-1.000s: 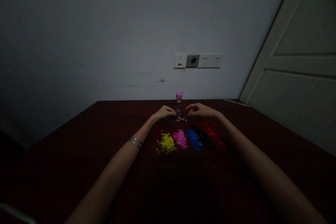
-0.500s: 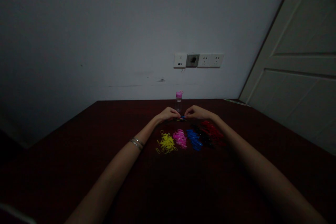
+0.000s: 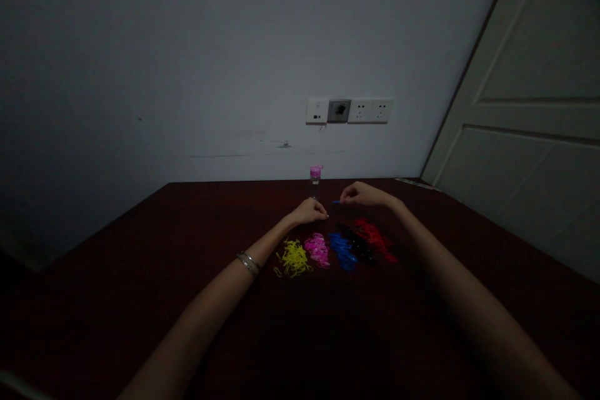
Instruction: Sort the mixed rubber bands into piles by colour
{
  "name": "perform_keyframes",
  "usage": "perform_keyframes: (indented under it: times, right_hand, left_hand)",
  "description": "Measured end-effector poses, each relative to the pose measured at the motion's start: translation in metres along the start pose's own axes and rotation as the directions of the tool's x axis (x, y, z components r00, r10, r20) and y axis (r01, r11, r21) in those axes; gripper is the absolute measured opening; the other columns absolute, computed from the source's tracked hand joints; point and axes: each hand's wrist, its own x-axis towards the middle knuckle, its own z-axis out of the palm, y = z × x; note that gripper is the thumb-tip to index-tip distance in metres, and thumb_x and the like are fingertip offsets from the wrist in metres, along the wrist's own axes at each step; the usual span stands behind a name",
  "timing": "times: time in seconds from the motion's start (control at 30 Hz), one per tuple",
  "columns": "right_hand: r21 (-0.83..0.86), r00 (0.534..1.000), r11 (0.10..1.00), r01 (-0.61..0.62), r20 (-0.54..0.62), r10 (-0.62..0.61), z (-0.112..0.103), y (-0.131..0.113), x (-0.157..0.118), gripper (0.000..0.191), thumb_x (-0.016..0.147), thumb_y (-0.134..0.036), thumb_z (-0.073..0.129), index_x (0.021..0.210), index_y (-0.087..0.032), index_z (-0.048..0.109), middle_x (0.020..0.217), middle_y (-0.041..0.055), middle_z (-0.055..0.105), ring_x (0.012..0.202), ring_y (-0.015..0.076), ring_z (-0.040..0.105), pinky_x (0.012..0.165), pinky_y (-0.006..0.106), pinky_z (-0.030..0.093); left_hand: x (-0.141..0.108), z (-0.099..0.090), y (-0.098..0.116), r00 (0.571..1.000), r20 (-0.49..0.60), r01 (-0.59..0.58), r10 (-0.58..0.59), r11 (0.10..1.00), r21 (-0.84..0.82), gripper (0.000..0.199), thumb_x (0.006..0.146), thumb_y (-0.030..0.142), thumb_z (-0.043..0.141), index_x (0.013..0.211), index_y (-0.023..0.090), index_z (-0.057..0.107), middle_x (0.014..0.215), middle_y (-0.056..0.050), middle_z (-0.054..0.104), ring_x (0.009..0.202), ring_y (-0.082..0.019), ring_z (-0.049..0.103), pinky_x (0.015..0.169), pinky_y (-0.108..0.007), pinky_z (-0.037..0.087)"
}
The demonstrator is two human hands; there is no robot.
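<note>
My right hand (image 3: 355, 193) is closed in a pinch above the table. A thin blue piece (image 3: 336, 202) sticks out to the left of its fingertips, probably a small loop like those in the piles. My left hand (image 3: 310, 211) is low by the tabletop, fingers pressed together, left of and nearer than the right. Whatever its fingertips hold is hidden. Before the hands lie piles of small loop-shaped pieces: yellow (image 3: 294, 259), pink (image 3: 318, 250), blue (image 3: 342, 252), black (image 3: 360, 244) and red (image 3: 376, 240). Their exact kind is too dim to make out.
A small clear bottle with a pink cap (image 3: 315, 172) stands behind my left hand. The dark red table (image 3: 187, 231) meets a pale wall with sockets (image 3: 370, 111). A white panelled door (image 3: 529, 87) is at the right, with a flat strip (image 3: 417, 184) at the table's back edge.
My hands have drawn apart. The right has moved right with the blue piece; the left has shifted slightly right and nearer. The view has turned a little.
</note>
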Motion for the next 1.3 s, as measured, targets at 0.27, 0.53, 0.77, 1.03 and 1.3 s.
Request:
perform_keyframes:
  times: [0.27,0.53,0.77,1.03,1.3]
  right_hand:
    - [-0.036,0.998,0.999,-0.026,0.056,0.028,0.002,0.001,-0.001,0.023,0.061,-0.022,0.051,0.075,-0.011,0.066,0.062,0.0031,0.061,0.053,0.0106,0.049,0.050,0.022,0.037]
    - [-0.026,0.992,1.000,-0.016,0.123,0.019,0.000,0.004,-0.002,0.024,0.060,-0.023,0.052,0.076,-0.013,0.066,0.062,0.0017,0.061,0.052,0.0096,0.048,0.050,0.022,0.037]
    - [0.025,0.964,0.998,-0.059,0.259,0.050,0.013,-0.001,0.001,0.024,0.059,-0.021,0.055,0.078,-0.013,0.067,0.060,0.0008,0.061,0.049,0.0086,0.047,0.047,0.021,0.034]
    - [0.034,0.903,0.999,-0.026,0.430,0.009,0.031,-0.005,0.009,0.025,0.057,-0.021,0.060,0.079,-0.014,0.069,0.069,0.0023,0.066,0.060,0.0117,0.055,0.056,0.022,0.040]
    - [0.018,0.932,1.000,-0.019,0.363,0.011,0.035,-0.011,0.010,0.026,0.059,-0.026,0.064,0.082,-0.015,0.068,0.064,0.0004,0.063,0.057,0.0100,0.052,0.052,0.021,0.037]
  left_hand:
    - [0.007,0.028,0.010,0.999,0.033,-0.029,0.026,0.995,0.097,0.021,0.063,0.015,0.054,0.075,0.008,0.069,0.067,-0.004,0.064,0.060,-0.010,0.051,0.056,-0.020,0.037]
    - [0.011,0.018,-0.002,0.998,-0.025,-0.055,0.054,0.996,-0.067,0.022,0.063,0.024,0.060,0.076,0.009,0.069,0.065,-0.004,0.063,0.057,-0.009,0.049,0.053,-0.020,0.036]
    - [0.004,-0.029,-0.019,0.976,-0.201,0.069,-0.080,0.996,-0.059,0.024,0.061,0.028,0.063,0.073,0.008,0.069,0.058,-0.002,0.059,0.053,-0.008,0.045,0.053,-0.020,0.034]
    - [-0.003,-0.036,-0.038,0.982,-0.149,0.124,-0.114,0.991,0.060,0.023,0.060,0.029,0.064,0.072,0.009,0.069,0.052,0.002,0.053,0.050,-0.007,0.039,0.050,-0.020,0.029]
    - [-0.005,-0.027,-0.032,0.995,0.023,0.097,-0.101,0.988,0.117,0.028,0.055,0.031,0.069,0.075,0.011,0.066,0.053,0.004,0.052,0.050,-0.007,0.041,0.049,-0.019,0.028]
